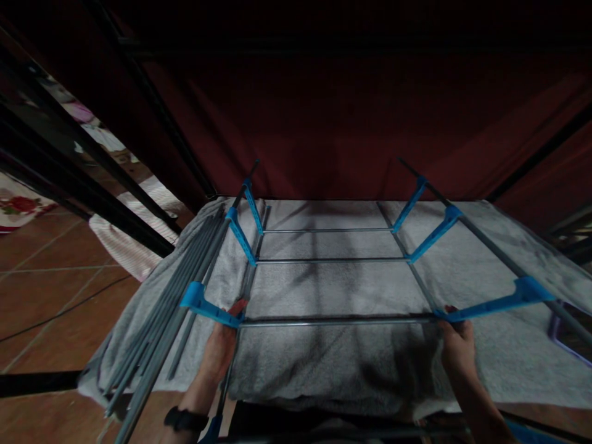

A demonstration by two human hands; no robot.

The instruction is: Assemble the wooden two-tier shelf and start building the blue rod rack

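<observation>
A rack frame of grey metal tubes (337,321) and blue plastic brackets stretches over a grey blanket. My left hand (221,339) is closed around the inner end of the near-left blue bracket (210,305), where a crossbar meets the side tube. On the other side, my right hand (457,345) grips the inner end of the near-right blue bracket (499,303); its fingers are partly hidden. Farther back, more blue brackets (435,234) join the side tubes to two crossbars. Part of another blue piece (213,430) shows at the bottom edge.
Several loose grey tubes (185,277) lie along the left side of the grey blanket (513,364). A dark red panel (314,135) stands behind. Black metal bars (92,179) cross the left side above a tiled floor (60,283). A purple-edged object (571,351) lies at right.
</observation>
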